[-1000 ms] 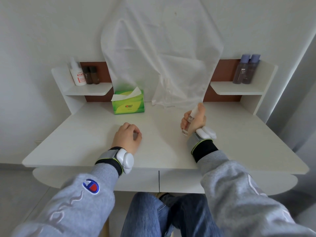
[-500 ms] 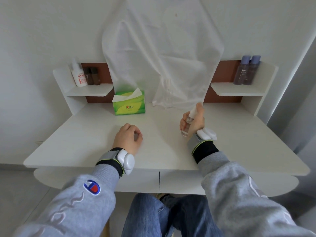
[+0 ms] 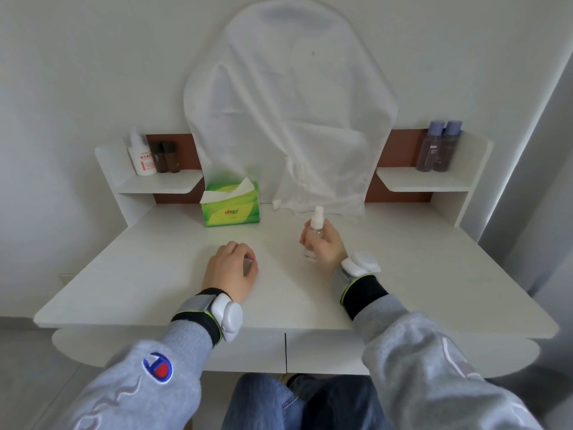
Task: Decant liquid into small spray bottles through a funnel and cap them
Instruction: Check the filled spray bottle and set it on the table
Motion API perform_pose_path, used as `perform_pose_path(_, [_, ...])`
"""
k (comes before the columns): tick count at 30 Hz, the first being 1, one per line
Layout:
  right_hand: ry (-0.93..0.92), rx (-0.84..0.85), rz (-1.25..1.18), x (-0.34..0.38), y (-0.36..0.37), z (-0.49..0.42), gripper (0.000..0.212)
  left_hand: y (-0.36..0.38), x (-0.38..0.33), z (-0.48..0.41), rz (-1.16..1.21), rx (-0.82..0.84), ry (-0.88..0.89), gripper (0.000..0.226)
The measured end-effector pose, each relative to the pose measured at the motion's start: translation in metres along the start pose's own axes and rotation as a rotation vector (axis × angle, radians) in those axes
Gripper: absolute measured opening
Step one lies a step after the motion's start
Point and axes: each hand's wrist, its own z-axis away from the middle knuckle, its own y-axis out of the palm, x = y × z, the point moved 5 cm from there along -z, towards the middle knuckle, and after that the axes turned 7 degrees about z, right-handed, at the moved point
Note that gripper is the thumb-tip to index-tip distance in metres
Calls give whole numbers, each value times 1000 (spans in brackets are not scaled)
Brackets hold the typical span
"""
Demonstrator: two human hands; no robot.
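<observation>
Standing upright on the desk (image 3: 418,259), right of centre, the bottle (image 3: 313,235) is wrapped by the right hand (image 3: 325,246), fingers closed round its clear body, white sprayer clear above the grip. Left hand (image 3: 231,268) rests on the desk, loosely curled, holding nothing visible.

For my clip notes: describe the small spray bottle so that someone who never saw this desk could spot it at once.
Start at the white desk and find the green tissue pack near its back edge. To the right of it and nearer the person, the right hand holds the small spray bottle upright on the desktop. It is the only clear bottle with a white spray head; the other bottles are dark or opaque white and sit on the side shelves.
</observation>
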Motion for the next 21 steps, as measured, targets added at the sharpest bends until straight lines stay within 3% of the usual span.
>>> perform_pose_path(6, [-111, 94, 59, 1, 14, 5, 31, 14, -20, -8, 190, 7, -5, 11])
perform_pose_path(12, [-178, 271, 232, -3, 22, -1, 68, 32, -40, -26, 312, 90, -58, 26])
perform_pose_path(18, [-129, 375, 306, -6, 20, -21, 71, 42, -40, -38, 429, 63, -200, 20])
perform_pose_path(21, [-84, 286, 289, -8, 16, -38, 73, 43, -34, -53, 426, 36, -239, 25])
